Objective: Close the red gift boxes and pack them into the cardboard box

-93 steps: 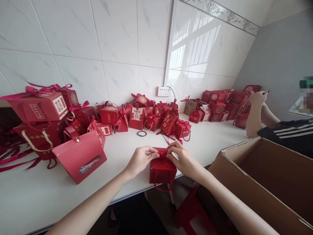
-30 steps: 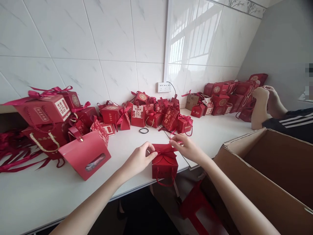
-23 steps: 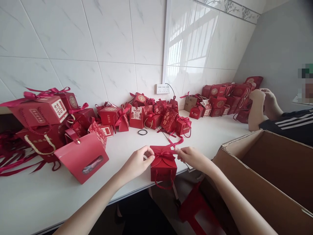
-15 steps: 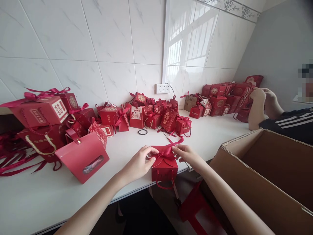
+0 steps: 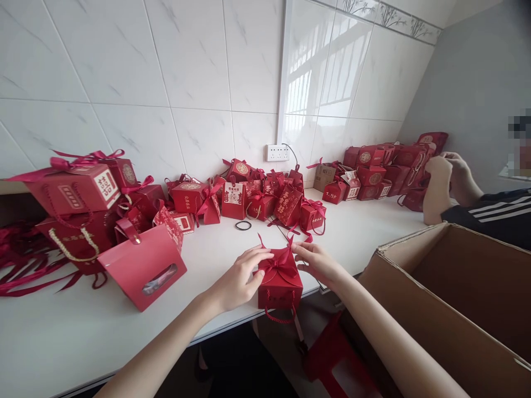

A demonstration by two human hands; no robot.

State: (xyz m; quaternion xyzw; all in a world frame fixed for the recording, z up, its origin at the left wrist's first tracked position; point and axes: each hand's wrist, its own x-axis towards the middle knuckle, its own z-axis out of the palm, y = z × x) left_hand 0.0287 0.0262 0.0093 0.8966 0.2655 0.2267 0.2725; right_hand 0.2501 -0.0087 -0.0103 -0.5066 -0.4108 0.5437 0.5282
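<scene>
Resting at the front edge of the white table point(image 5: 62, 337), a small red box point(image 5: 281, 296) sits between the person's two hands, its flaps folded shut so that the contents are hidden. A red ribbon point(image 5: 277, 266) is tied in a bow on top, and the box's red rope handle point(image 5: 282, 320) hangs down in front, past the table edge. The left hand point(image 5: 238, 279) is half open at the bow's left side, thumb and fingers apart, fingertips at the ribbon. The right hand point(image 5: 321, 264) is loosely curled at the bow's right side, thumb and forefinger by an upright ribbon end; whether they pinch it, I cannot tell.

To the left stands a red box with a window point(image 5: 133, 265); something shiny shows inside, too unclear to name. Behind it, more red boxes point(image 5: 85, 190) are stacked, a ribbon bow on the topmost. Closed red boxes point(image 5: 235, 202) crowd along the wall, a black ring point(image 5: 243, 229) lying in front of them. At right, a big cardboard carton point(image 5: 394, 298) stands open, its inner walls in view, its bottom out of sight. Beyond it are another person's hands point(image 5: 452, 166), beside further stacked boxes point(image 5: 371, 177).
</scene>
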